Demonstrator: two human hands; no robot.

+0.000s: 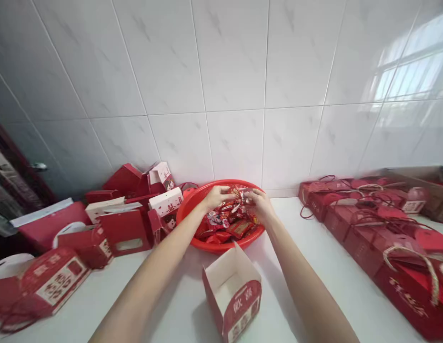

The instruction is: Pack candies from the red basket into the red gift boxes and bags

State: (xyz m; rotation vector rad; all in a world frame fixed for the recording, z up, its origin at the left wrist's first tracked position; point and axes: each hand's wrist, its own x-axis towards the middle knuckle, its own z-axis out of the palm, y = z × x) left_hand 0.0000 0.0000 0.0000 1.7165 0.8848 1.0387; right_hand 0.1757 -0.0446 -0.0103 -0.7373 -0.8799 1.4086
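Observation:
Both of my hands are over a red plastic basket (187,209) heaped with wrapped candies (239,228), mostly in red and clear wrappers. My left hand (217,196) has its fingers closed around wrapped candy at the back of the heap. Opposite it, my right hand (260,206) curls its fingers on a shiny wrapped candy (246,194). How many pieces each hand holds is hard to make out. In front of the basket, between my forearms, stands an open red gift box (239,305) with a pale inside; its bottom is bare.
Several red and white gift boxes (126,228) crowd the left side. Along the right stand rows of red boxes with cord handles (378,238), with a brown carton (421,176) behind them. A tiled wall (236,143) rises behind the white table (178,295).

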